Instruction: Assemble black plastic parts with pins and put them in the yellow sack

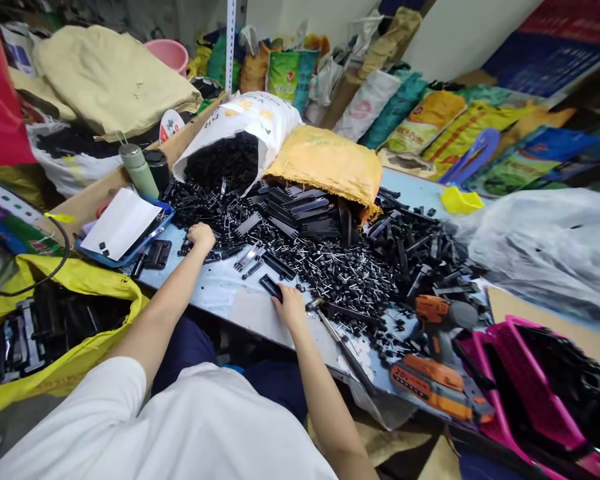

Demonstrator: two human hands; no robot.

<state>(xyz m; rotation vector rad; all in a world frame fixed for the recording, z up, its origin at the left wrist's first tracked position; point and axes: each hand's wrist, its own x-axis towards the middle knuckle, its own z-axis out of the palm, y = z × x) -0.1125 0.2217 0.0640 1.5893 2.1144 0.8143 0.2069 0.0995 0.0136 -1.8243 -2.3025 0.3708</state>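
My left hand (201, 237) reaches to the left edge of the heaped small black plastic parts (225, 220). Its fingers are curled closed, and whatever they may grip is hidden. Near the table's front edge, my right hand (291, 307) has its thumb and fingers on a long black plastic piece (270, 287), which points away to the left. Just beyond it lie a dark flat bar (279, 265) and some grey pronged pieces (249, 257). A large pile of small black parts with shiny metal pins (350, 277) spreads to the right of that hand.
An orange cordless drill (433, 313) and its orange battery pack (430, 387) lie at right beside a pink basket (503, 387). A blue tray (167, 217) and green bottle (139, 170) stand left. White (275, 113) and yellow (330, 160) sacks lie behind the heap.
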